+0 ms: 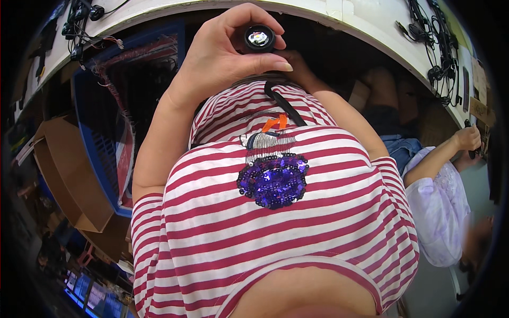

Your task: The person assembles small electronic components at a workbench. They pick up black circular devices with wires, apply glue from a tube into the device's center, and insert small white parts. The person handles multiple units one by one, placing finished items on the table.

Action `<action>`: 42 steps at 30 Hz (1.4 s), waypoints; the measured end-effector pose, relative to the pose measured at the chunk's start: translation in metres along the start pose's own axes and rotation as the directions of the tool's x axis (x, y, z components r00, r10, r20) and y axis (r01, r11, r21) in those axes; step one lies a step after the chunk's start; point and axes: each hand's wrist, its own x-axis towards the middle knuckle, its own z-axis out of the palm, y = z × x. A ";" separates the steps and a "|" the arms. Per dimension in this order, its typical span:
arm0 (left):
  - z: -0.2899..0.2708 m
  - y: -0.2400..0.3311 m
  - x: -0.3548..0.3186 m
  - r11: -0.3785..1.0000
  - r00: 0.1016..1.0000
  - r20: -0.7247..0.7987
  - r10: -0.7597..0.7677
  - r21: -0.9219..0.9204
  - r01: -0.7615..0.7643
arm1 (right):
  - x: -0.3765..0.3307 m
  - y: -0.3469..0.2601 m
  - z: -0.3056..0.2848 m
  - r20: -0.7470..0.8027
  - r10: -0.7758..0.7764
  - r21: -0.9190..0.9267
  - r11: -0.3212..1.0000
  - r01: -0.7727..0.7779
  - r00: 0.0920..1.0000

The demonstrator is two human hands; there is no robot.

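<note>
My left hand (220,50) is raised at the top middle, its fingers and thumb curled round a flashlight (259,38). That flashlight is black and round, with its shiny silver face turned up toward me; its lower body is hidden. Just behind and below, my right hand (295,64) is mostly covered by the left hand, and its fingers do not show. Both hands are between my striped shirt and the edge of a white table (302,17).
Tangled black cables (432,50) lie on the table at right, more cables (79,26) at left. A blue plastic crate (95,143) and an open cardboard box (63,175) stand at my left. At right sits a co-worker (437,206), one hand on a dark thing.
</note>
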 end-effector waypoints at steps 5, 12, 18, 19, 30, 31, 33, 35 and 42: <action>-0.007 0.011 -0.002 0.991 0.982 0.186 -0.036 -0.122 0.059 | 0.004 0.002 -0.001 -0.031 0.076 -0.111 0.991 -0.079 0.997; -0.011 0.012 -0.003 0.992 0.973 0.228 -0.033 -0.114 0.060 | 0.007 0.012 0.001 0.013 0.085 -0.022 0.996 -0.085 0.996; -0.009 0.012 -0.008 0.975 0.982 0.187 -0.030 -0.209 0.070 | 0.008 0.013 0.001 0.014 0.013 -0.102 0.995 -0.012 1.000; -0.007 0.013 -0.008 0.971 0.984 0.176 -0.025 -0.229 0.066 | 0.010 0.020 0.000 -0.004 0.024 -0.087 0.996 -0.025 1.000; -0.011 0.015 -0.007 0.999 0.994 0.112 -0.012 0.040 0.008 | 0.004 0.009 0.002 0.043 0.084 -0.049 0.995 -0.082 0.996; -0.011 0.015 -0.007 0.991 0.995 0.104 0.006 0.131 -0.020 | 0.004 0.012 0.002 0.033 0.085 -0.023 0.996 -0.085 0.996; -0.017 0.017 -0.008 0.997 0.984 0.162 -0.078 -0.017 0.082 | 0.006 0.016 0.005 0.013 0.089 0.028 0.996 -0.089 0.996; -0.021 0.017 -0.008 0.985 0.971 0.203 -0.123 -0.093 0.144 | 0.005 0.012 0.003 0.041 0.097 -0.020 0.995 -0.097 0.994; -0.024 0.014 -0.007 0.978 0.964 0.229 -0.137 -0.125 0.169 | 0.009 0.025 0.001 0.079 0.060 0.011 0.998 -0.061 0.995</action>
